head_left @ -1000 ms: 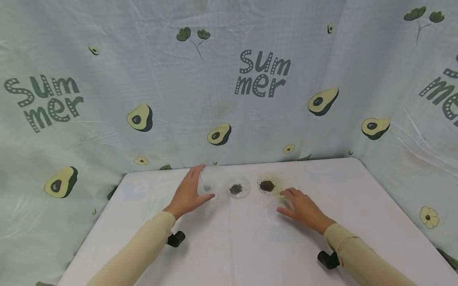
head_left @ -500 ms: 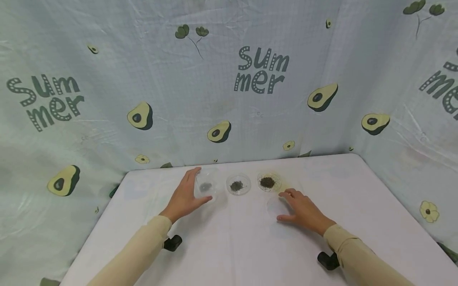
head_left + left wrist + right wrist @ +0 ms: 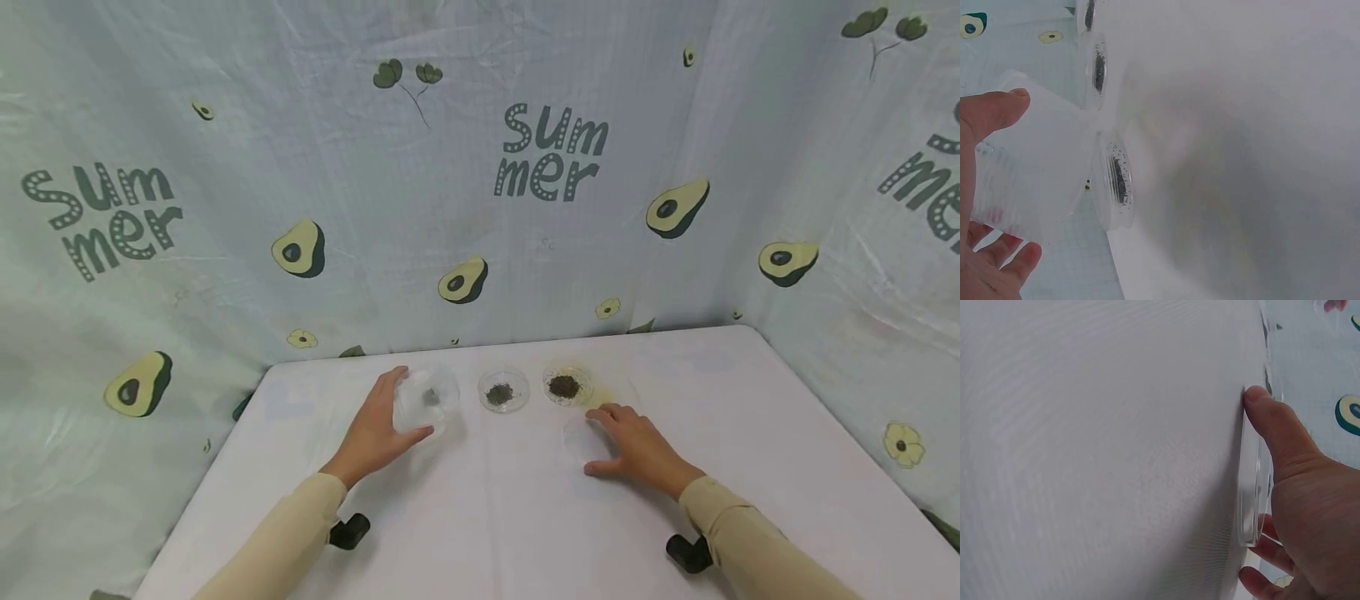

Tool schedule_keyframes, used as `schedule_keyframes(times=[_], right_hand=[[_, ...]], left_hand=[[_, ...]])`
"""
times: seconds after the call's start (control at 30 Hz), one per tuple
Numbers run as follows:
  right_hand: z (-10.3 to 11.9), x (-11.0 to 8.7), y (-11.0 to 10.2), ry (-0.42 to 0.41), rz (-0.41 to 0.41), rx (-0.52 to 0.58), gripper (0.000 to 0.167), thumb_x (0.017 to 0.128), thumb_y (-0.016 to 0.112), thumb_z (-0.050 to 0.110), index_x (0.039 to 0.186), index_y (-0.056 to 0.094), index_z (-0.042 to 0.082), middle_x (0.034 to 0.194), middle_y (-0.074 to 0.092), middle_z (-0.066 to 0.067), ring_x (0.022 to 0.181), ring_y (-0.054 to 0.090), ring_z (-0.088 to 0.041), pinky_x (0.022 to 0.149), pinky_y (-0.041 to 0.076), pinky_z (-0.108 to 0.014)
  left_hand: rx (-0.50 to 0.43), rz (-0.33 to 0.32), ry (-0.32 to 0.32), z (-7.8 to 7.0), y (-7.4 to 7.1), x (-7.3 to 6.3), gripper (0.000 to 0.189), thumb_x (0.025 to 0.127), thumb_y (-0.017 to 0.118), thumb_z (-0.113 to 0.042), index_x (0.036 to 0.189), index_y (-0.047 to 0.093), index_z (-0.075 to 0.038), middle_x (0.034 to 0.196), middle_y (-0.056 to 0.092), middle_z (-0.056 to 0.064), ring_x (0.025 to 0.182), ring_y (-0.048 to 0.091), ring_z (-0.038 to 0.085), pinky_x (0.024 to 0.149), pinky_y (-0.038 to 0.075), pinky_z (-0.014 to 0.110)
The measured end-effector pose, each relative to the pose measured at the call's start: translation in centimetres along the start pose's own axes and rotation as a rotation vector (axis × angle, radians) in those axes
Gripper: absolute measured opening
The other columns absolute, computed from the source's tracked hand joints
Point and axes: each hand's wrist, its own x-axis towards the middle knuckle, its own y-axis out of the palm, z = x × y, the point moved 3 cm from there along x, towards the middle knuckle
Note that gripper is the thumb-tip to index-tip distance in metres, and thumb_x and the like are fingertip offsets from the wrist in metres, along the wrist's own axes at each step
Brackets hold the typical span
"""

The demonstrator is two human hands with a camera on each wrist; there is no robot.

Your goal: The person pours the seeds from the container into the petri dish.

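My left hand grips a frosted, see-through plastic cup between thumb and fingers, tilted in the left wrist view. Beyond the cup stands a clear petri dish with dark granules, partly covered by the cup in the head view. A second petri dish with grey-green bits is in the middle. To its right a third petri dish carries dark brown crumbs. Nearer me, my right hand holds a flat, clear, empty petri dish at its edges, thumb on one side and fingers on the other.
All of this is on a white table, near its back edge. A pale yellowish patch shows beside the right dish. Behind the table hangs a curtain printed with avocados and lettering.
My left hand has drawn the cup left and toward me, and the cup shows more fully now. My right thumb has moved slightly nearer me along the empty dish.
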Motion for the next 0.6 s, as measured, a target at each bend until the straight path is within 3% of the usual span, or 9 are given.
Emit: schedule_keyframes(times=[0.2, 0.4, 0.6], right_hand=[[0.2, 0.2, 0.2, 0.004, 0.003, -0.015, 0.078, 0.069, 0.083, 0.047, 0.129, 0.055, 0.006, 0.128, 0.056, -0.017, 0.118, 0.055, -0.037, 0.093, 0.046, -0.055], [0.4, 0.5, 0.3, 0.011, 0.005, -0.013, 0.077, 0.07, 0.082, 0.048, 0.13, 0.055, 0.007, 0.129, 0.056, -0.017, 0.119, 0.054, -0.037, 0.094, 0.046, -0.056], [0.6, 0.9, 0.2, 0.001, -0.01, -0.007, 0.077, 0.071, 0.082, 0.047, 0.13, 0.055, 0.006, 0.129, 0.056, -0.018, 0.119, 0.054, -0.037, 0.094, 0.046, -0.056]], left_hand=[[-0.005, -0.028, -0.015, 1.1, -0.1, -1.0, 0.096, 0.073, 0.084, -0.034, 0.146, 0.029, -0.007, 0.142, 0.042, 0.014, 0.126, 0.048, 0.033, 0.103, 0.044, 0.055], [-0.008, -0.005, -0.077, 1.6, 0.0, -1.6, 0.1, 0.075, 0.082, -0.039, 0.15, 0.023, -0.01, 0.145, 0.038, 0.014, 0.128, 0.048, 0.035, 0.102, 0.043, 0.057], [-0.008, -0.007, -0.087, 2.0, 0.1, -2.1, 0.098, 0.075, 0.082, -0.038, 0.149, 0.024, -0.008, 0.145, 0.037, 0.015, 0.129, 0.046, 0.035, 0.104, 0.042, 0.057]])
